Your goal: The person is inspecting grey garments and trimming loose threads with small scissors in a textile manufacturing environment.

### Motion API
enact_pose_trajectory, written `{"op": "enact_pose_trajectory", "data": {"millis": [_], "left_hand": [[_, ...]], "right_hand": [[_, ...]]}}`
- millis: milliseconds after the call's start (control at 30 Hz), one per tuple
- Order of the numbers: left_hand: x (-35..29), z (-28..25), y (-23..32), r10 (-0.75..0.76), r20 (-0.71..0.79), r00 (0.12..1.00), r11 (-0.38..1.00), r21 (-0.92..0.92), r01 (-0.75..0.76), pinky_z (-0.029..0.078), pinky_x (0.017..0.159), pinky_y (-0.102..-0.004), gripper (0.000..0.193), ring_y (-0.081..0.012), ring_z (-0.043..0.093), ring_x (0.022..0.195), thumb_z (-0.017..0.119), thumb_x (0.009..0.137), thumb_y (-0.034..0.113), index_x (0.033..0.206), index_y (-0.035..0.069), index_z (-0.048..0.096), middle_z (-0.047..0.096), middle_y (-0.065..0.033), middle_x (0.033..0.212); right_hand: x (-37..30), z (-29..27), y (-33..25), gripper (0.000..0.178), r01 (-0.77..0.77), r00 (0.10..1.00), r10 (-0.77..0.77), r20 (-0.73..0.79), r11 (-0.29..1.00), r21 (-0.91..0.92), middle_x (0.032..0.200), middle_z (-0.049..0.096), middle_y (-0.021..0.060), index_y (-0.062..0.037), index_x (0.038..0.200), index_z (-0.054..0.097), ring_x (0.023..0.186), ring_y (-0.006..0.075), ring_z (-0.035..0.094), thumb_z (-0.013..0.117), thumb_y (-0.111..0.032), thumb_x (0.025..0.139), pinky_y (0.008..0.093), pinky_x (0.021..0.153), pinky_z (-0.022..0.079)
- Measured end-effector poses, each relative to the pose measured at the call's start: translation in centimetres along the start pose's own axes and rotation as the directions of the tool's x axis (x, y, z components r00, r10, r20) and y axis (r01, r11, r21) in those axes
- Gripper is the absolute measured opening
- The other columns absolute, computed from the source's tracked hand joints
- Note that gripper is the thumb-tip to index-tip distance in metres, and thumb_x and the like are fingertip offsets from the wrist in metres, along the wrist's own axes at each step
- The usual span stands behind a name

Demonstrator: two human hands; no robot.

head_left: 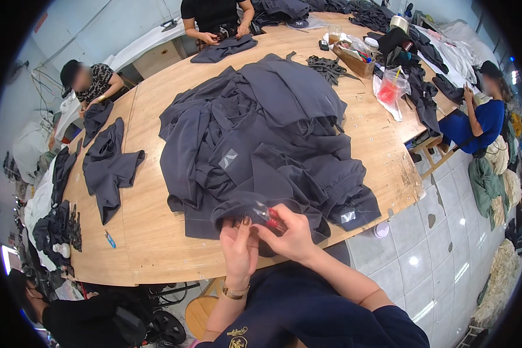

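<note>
My left hand [238, 248] pinches the gathered edge of a dark grey garment [233, 210] at the front of the table. Close beside it, my right hand [291, 236] is closed around small thread snips [272, 218] with red handles. Their metal blades point up and left, toward the garment's edge. The fingertips of both hands nearly meet. Behind them rises a large heap of similar dark grey garments [298, 95], with a pale printed patch [228, 159] on one. Part of the held garment is hidden by my hands.
Blue snips [109, 239] and a loose garment [111, 168] lie on the wooden table [148, 232] to the left. At the right stand a cup of red drink [390, 86] and a box of supplies [354, 61]. Several co-workers surround the table; a stool [200, 313] is near me.
</note>
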State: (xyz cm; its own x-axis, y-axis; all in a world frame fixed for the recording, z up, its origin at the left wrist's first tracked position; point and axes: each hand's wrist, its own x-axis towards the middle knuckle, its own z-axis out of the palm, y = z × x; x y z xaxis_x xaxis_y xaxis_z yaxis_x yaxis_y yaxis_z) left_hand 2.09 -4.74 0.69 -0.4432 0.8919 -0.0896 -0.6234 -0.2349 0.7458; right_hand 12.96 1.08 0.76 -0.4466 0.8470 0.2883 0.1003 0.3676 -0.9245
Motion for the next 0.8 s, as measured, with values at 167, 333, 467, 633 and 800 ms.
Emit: {"op": "enact_pose_trajectory", "data": {"millis": [167, 333, 467, 633, 800], "left_hand": [[0.0, -0.5, -0.3, 0.03, -0.014, 0.999, 0.998, 0.047, -0.029, 0.05, 0.089, -0.0323, 0.028, -0.0157, 0.059, 0.096, 0.053, 0.091, 0.006, 0.118, 0.003, 0.044, 0.057, -0.0091, 0.107], [0.2, -1.0, 0.2, -0.003, -0.031, 1.0, 0.998, -0.064, 0.001, 0.05, 0.089, -0.0348, 0.028, -0.0162, 0.057, 0.099, 0.053, 0.091, 0.005, 0.117, 0.005, 0.044, 0.056, -0.0062, 0.11], [0.3, -0.8, 0.6, -0.111, -0.038, 0.993, 0.985, -0.137, 0.105, 0.053, 0.084, -0.0361, 0.023, -0.0179, 0.058, 0.099, 0.052, 0.092, 0.009, 0.115, 0.007, 0.046, 0.057, -0.0059, 0.11], [0.3, -0.4, 0.9, -0.134, -0.055, 0.989, 0.978, -0.171, 0.123, 0.055, 0.081, -0.036, 0.023, -0.0191, 0.059, 0.098, 0.052, 0.092, 0.01, 0.114, 0.006, 0.046, 0.057, -0.0075, 0.109], [0.3, -0.6, 0.8, -0.112, -0.061, 0.992, 0.985, -0.139, 0.103, 0.056, 0.078, -0.0352, 0.024, -0.02, 0.061, 0.095, 0.052, 0.093, 0.01, 0.114, 0.005, 0.044, 0.057, -0.0091, 0.109]], "right_hand": [[-0.8, -0.3, 0.3, 0.016, 0.155, 0.984, -0.158, 0.083, 0.987, 0.042, 0.062, 0.056, 0.0089, 0.0005, 0.083, 0.058, 0.052, 0.015, 0.058, 0.066, -0.002, 0.071, 0.0234, 0.048, 0.041], [-0.8, -1.8, -0.1, 0.024, 0.32, 0.936, -0.329, 0.125, 0.943, 0.087, 0.064, 0.055, 0.0081, 0.0, 0.08, 0.056, 0.053, 0.0211, 0.057, 0.073, -0.013, 0.069, 0.0276, 0.048, 0.043], [-0.2, -2.2, 1.0, 0.029, 0.131, 0.991, -0.131, -0.015, 0.99, 0.044, 0.066, 0.053, 0.0097, 0.0013, 0.08, 0.055, 0.053, 0.0219, 0.053, 0.074, -0.02, 0.074, 0.0282, 0.048, 0.041], [0.5, -3.0, 1.3, 0.024, 0.242, 0.968, -0.249, 0.014, 0.928, -0.284, 0.064, 0.053, 0.009, -0.0012, 0.075, 0.056, 0.051, 0.0229, 0.056, 0.072, -0.019, 0.075, 0.0295, 0.047, 0.041], [0.6, -3.0, 1.4, 0.028, 0.316, 0.947, -0.311, 0.078, 0.866, -0.388, 0.064, 0.053, 0.0062, -0.0055, 0.073, 0.056, 0.05, 0.0234, 0.054, 0.072, -0.029, 0.074, 0.0313, 0.047, 0.04]]}}
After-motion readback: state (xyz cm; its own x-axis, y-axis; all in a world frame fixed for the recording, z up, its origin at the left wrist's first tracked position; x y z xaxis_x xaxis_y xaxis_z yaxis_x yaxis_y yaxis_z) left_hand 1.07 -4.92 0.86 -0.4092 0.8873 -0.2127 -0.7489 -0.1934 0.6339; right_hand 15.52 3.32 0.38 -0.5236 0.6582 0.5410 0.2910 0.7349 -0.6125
